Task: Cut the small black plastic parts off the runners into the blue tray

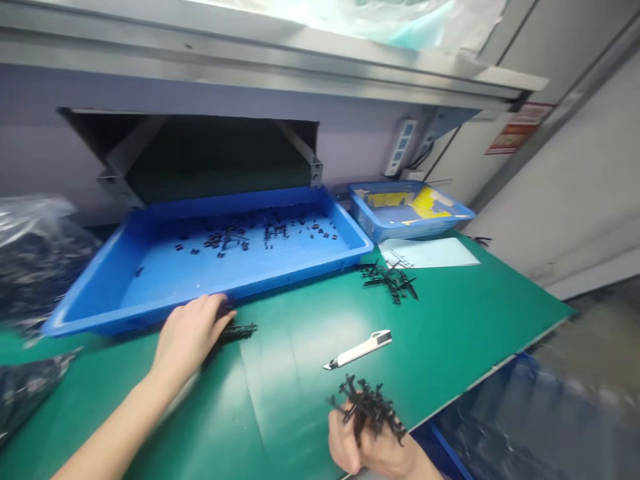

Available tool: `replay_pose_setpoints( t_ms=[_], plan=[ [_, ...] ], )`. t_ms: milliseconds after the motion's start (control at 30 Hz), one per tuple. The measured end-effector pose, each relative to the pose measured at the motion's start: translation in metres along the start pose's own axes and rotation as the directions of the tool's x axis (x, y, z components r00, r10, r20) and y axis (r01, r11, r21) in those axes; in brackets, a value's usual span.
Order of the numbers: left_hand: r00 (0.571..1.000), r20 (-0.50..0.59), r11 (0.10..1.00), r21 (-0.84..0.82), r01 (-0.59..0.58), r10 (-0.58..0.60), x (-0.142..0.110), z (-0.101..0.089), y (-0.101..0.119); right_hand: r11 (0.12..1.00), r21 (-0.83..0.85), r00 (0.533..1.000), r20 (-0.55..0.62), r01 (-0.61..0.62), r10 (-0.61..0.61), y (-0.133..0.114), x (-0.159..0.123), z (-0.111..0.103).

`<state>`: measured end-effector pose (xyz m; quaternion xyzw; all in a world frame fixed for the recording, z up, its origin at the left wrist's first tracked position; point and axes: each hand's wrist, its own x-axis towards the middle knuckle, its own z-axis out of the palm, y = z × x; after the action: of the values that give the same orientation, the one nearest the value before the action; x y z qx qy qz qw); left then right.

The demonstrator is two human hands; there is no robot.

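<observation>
My right hand (370, 448), low in the view near the table's front edge, is closed around a bunch of black branched plastic sprues (371, 407). They stick up above the fingers. By the front wall of the blue tray, my left hand (193, 330) curls its fingers over more thin black sprues (239, 333), whose ends show to the right of the thumb. The palm hides the rest of them. Between the hands lies a slim white tool (359, 351) with a dark pointed tip. A loose heap of black sprues (393, 280) rests farther back.
The large blue tray (175, 283) holds scattered small black parts. Beyond its right end stand a smaller blue basket (387, 230) and a pale sheet (440, 252). Plastic bags of dark parts (37, 267) lie at left. A metal shelf edge (280, 63) overhangs the green table (295, 413).
</observation>
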<state>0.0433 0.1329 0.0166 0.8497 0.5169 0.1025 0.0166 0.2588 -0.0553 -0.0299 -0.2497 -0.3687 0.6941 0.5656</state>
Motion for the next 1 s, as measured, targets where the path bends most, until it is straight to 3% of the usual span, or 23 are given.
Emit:
replay_pose_setpoints(
  t_ms=[67,133,267,367,467,567,667,767,900,1000],
  plan=[
    [0.992,-0.064,0.978,0.184,-0.094,0.108,-0.001,0.005,-0.001,0.999,-0.031,0.999,-0.028,0.043,-0.044,-0.001,-0.002,-0.002],
    [0.974,-0.150,0.958,0.257,-0.127,0.169,-0.006,0.008,0.002,0.994,-0.060,0.993,-0.072,0.088,-0.092,-0.005,-0.004,-0.007],
    [0.944,-0.166,0.909,0.358,-0.212,0.285,-0.008,0.005,0.018,0.970,-0.147,0.961,-0.174,0.193,-0.217,-0.023,-0.012,-0.026],
    [0.903,-0.176,0.875,0.374,-0.308,0.393,0.007,0.007,0.042,0.941,-0.202,0.913,-0.256,0.272,-0.319,-0.040,-0.021,-0.044],
    [0.845,-0.185,0.855,0.252,-0.453,0.502,0.034,0.016,0.088,0.921,-0.227,0.874,-0.307,0.316,-0.375,-0.052,-0.031,-0.058],
    [0.743,-0.125,0.754,0.102,-0.649,0.657,0.061,0.031,0.152,0.911,-0.241,0.853,-0.335,0.334,-0.401,-0.055,-0.039,-0.062],
    [0.668,-0.107,0.675,0.070,-0.734,0.737,0.082,0.047,0.214,0.903,-0.254,0.827,-0.373,0.346,-0.421,-0.051,-0.046,-0.061],
    [0.629,-0.125,0.637,0.039,-0.770,0.767,0.096,0.063,0.251,0.900,-0.264,0.802,-0.414,0.347,-0.430,-0.046,-0.051,-0.061],
    [0.589,-0.187,0.598,-0.011,-0.801,0.786,0.101,0.068,0.259,0.893,-0.298,0.767,-0.463,0.338,-0.444,-0.051,-0.057,-0.065],
    [0.571,-0.291,0.580,-0.065,-0.812,0.768,0.086,0.052,0.244,0.866,-0.346,0.699,-0.514,0.361,-0.497,-0.063,-0.061,-0.069]
  ],
)
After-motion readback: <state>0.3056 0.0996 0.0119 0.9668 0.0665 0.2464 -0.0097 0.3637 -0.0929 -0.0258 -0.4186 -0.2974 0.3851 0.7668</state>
